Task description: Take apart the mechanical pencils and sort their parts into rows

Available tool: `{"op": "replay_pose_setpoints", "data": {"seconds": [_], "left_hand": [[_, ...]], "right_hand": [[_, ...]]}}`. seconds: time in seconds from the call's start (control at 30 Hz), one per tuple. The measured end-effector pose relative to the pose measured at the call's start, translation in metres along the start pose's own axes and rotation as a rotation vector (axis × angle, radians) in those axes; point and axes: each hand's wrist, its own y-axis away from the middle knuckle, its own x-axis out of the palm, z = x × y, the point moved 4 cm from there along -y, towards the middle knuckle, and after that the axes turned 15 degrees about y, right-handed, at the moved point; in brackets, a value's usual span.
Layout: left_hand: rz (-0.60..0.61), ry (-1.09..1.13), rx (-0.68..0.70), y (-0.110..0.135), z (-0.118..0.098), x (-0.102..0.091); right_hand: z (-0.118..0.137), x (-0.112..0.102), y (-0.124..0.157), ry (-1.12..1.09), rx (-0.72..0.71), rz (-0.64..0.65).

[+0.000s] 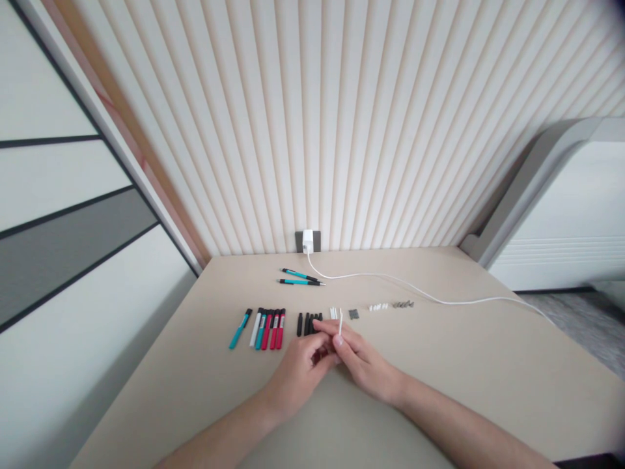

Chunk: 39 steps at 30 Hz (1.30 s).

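My right hand (366, 366) is closed, its thumb and fingers pinching a thin white tube (340, 318) that stands nearly upright. My left hand (299, 366) meets it at the fingertips, fingers curled; whatever they hold, if anything, is hidden. Just beyond the hands are black pen grips (299, 324) in a row, partly covered by fingers, and several more white tubes (333, 313). Left of them lie pen barrels (266, 332) in red, teal and white with black ends. A single teal barrel (239, 331) lies apart at a slant.
Two assembled teal-and-black pens (299, 282) lie farther back. To the right are small grey pieces (354, 314), small white parts (378, 307) and small dark metallic parts (403, 304). A white charger (307, 241) at the wall trails its cable (415, 287) across the table (463, 365).
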Motion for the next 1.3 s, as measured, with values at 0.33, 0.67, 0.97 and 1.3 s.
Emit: {"op": "replay_pose_setpoints", "data": {"seconds": [0.33, 0.67, 0.97, 1.3], "left_hand": [[-0.015, -0.067, -0.026, 0.001, 0.01, -0.002], [-0.053, -0.066, -0.042, 0.001, 0.009, -0.009], [-0.058, -0.091, -0.028, 0.002, 0.005, -0.009], [-0.057, -0.109, -0.033, 0.003, 0.008, -0.009]], "right_hand": [[-0.022, -0.04, -0.001, 0.046, 0.215, -0.421], [-0.034, -0.037, 0.0, 0.659, 0.429, -0.133], [-0.03, -0.039, 0.004, 0.787, 0.388, -0.057], [-0.023, -0.031, 0.006, 0.729, 0.253, -0.012]]}}
